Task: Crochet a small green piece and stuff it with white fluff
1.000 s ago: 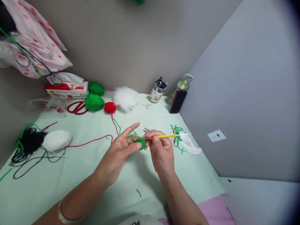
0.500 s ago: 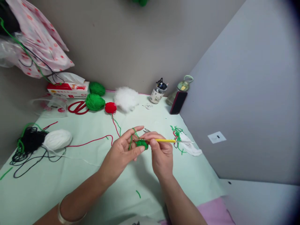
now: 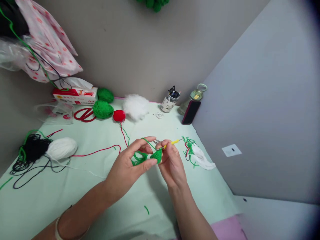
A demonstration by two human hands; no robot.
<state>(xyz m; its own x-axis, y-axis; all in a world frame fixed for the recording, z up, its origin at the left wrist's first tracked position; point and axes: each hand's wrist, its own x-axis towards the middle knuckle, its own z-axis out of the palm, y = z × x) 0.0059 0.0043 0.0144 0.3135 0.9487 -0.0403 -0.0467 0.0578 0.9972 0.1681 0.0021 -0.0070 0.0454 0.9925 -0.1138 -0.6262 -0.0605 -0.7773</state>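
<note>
Hook (image 3: 172, 142) tilted steeper, crochet piece (image 3: 157, 155) — green — pinched

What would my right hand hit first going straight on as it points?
Probably the small green crocheted piece touching the fingertips of the right hand, which holds a yellow crochet hook; then the left hand. Depth unclear.

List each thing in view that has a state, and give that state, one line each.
left hand: shut on green crochet piece
right hand: shut on crochet hook
tissue box: open, tissue sticking out
phone: propped up, screen dark
red scissors: lying flat
</note>
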